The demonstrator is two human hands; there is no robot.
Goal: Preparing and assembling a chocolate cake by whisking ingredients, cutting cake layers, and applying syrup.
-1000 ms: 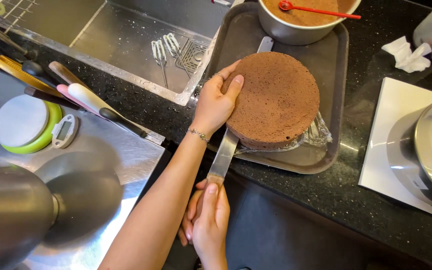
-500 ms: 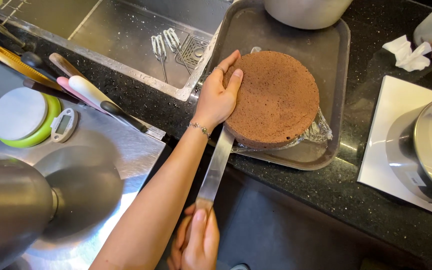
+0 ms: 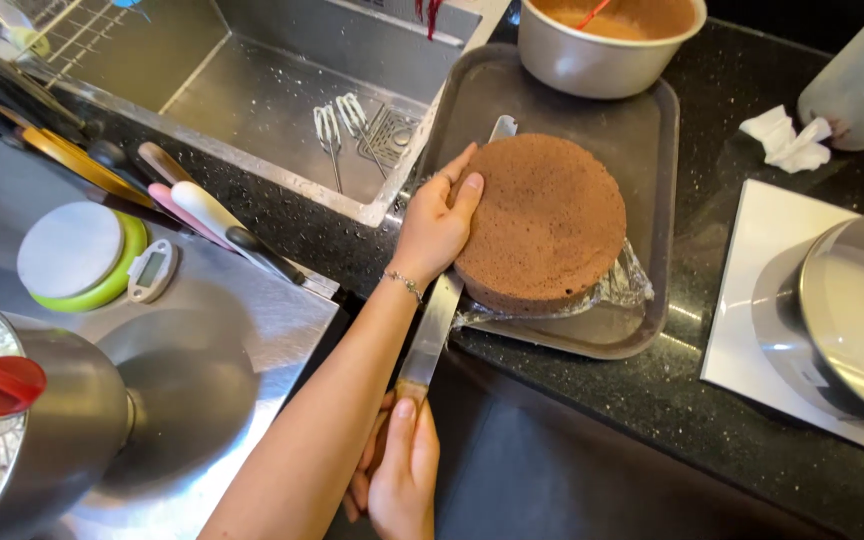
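A round brown cake (image 3: 547,220) lies on clear wrap in a grey metal tray (image 3: 652,130) on the black counter. My left hand (image 3: 437,225) presses flat on the cake's left edge and top. My right hand (image 3: 397,480), near the bottom of the view, is shut on the handle of a long knife (image 3: 432,330). Its blade runs under my left hand and through the cake's left side, and the tip (image 3: 502,127) pokes out at the far side.
A pan of brown batter (image 3: 607,45) stands at the tray's far end. Left is a sink (image 3: 282,90) with whisk beaters (image 3: 337,125), utensils, a green scale (image 3: 77,258) and a mixer bowl (image 3: 42,420). Right: crumpled tissue (image 3: 787,140), metal ring (image 3: 842,310) on a white board.
The view has shifted so the batter pan shows again. My right hand has pushed the knife forward, and its tip now sticks out past the cake's far edge. My left hand stays on the cake.
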